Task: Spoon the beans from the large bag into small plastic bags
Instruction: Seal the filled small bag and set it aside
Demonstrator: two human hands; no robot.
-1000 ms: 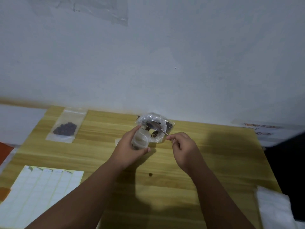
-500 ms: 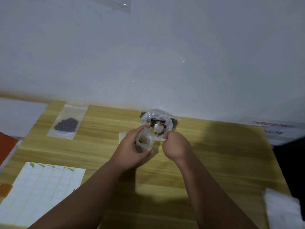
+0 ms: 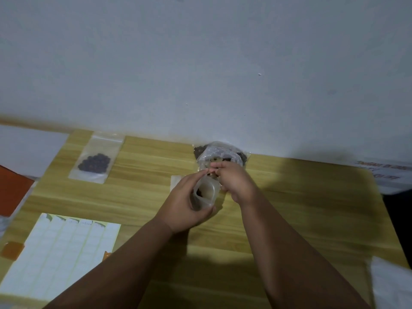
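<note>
Fingers: left hand (image 3: 180, 202) grips small bag (image 3: 207, 191) | right hand (image 3: 234, 182) curled, grasp unclear | large bag (image 3: 223, 152) behind, half-hidden

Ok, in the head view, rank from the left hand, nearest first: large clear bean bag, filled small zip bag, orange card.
1. Large clear plastic bag of dark beans, just beyond the left hand, centre back.
2. Small clear zip bag filled with dark beans, back left.
3. Flat orange card, far left edge.

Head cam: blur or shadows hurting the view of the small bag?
Head view: dim and soft; arms cast broad shadows over the table; the small bag in the left hand is hazy, contents barely readable; large bag beyond the right hand glints.
</note>
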